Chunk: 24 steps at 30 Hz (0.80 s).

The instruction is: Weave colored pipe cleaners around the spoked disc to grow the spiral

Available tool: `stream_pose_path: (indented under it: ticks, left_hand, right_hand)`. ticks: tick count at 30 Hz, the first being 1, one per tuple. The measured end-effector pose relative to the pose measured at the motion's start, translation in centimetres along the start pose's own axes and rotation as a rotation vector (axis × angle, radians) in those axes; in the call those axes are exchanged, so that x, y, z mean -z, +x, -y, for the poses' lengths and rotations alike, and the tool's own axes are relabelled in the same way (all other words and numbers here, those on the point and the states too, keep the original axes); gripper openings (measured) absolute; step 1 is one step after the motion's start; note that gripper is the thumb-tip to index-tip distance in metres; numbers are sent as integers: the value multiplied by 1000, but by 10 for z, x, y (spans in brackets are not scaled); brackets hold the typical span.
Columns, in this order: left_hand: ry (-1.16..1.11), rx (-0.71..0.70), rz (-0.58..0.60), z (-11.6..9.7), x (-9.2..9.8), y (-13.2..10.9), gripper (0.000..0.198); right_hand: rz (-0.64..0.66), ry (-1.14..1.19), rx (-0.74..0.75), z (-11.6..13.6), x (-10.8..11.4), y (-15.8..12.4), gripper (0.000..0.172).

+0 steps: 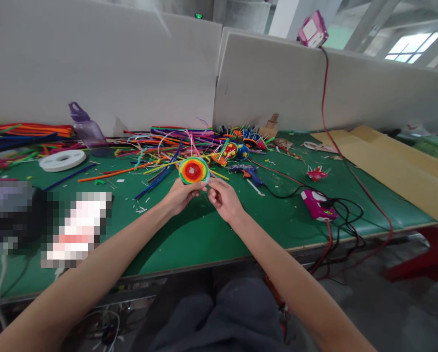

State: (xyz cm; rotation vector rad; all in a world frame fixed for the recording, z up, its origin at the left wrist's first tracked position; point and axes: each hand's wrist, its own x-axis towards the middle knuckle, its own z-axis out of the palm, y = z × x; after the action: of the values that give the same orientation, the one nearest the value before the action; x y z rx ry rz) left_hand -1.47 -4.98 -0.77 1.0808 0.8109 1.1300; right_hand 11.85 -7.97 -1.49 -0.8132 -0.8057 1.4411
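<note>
A round coil of rainbow pipe cleaners [194,170], red in the middle and ringed with orange, yellow and green, faces me above the table. My left hand [184,194] grips its lower edge between thumb and fingers. At the lower right edge, my right hand [224,198] is closed in a pinch by a light blue bit [206,180] of the coil's rim. The fingertips of both hands nearly touch. Just behind lies a heap of loose coloured pipe cleaners [167,151]. A blue glue gun [248,172] rests to the right of the coil.
On the green table [211,239] stand a purple bottle [88,128] and a white spool [62,160] at left. A magenta power socket [318,204] with tangled cords sits right, near brown cardboard [398,168]. White panels [104,63] close off the back. Pixelated items lie front left.
</note>
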Motion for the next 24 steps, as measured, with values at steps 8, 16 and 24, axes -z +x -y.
stream_pose_path:
  ticks: [8, 16, 24]
  left_hand:
    - [69, -120, -64, -1, -1, -2, 25]
    - [47, -100, -57, 1, -1, -2, 25]
    - [70, -90, -15, -2, -4, -5, 23]
  right_hand:
    - [-97, -201, 251, -2, -4, -5, 17]
    - [-157, -404, 412, -8, 0, -4, 14]
    - [-232, -778, 713, -7, 0, -13, 15]
